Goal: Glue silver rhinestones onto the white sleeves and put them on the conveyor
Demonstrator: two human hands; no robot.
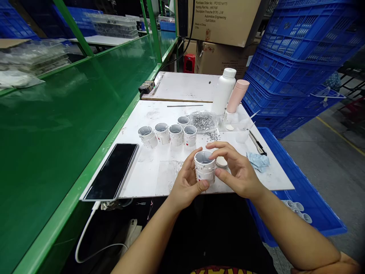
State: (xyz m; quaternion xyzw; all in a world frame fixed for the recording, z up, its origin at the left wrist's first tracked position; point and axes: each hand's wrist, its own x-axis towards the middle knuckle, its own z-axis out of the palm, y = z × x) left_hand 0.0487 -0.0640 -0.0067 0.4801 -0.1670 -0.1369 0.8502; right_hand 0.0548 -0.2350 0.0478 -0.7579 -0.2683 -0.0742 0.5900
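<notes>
White cup (204, 170), carton (221, 21) ("Porsche 917K")

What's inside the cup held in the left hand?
Inside the cup in the left hand, the grey inner wall shows. The near rim covers the lower part, so whether anything lies at the bottom cannot be seen.

Bare hands: two, left hand (186, 184) and right hand (241, 171). White cylindrical cups with grey interiors (176, 139): six, five standing on the white tabletop (131, 167), one white cup (205, 175) between the hands. Pale round pieces (307, 218) in the blue plastic tray (327, 222): several, exact count unclear. Bottles: two, one tall white (224, 93), one pink cylinder (237, 98). Black-screened flat phone (112, 173): one. Thin straight grey rod (185, 105): one. Slim black-ended cutter knife (258, 144): one. Crumpled light-blue cloth (258, 161): one. Small silvery bits (203, 122): too many to count.
</notes>
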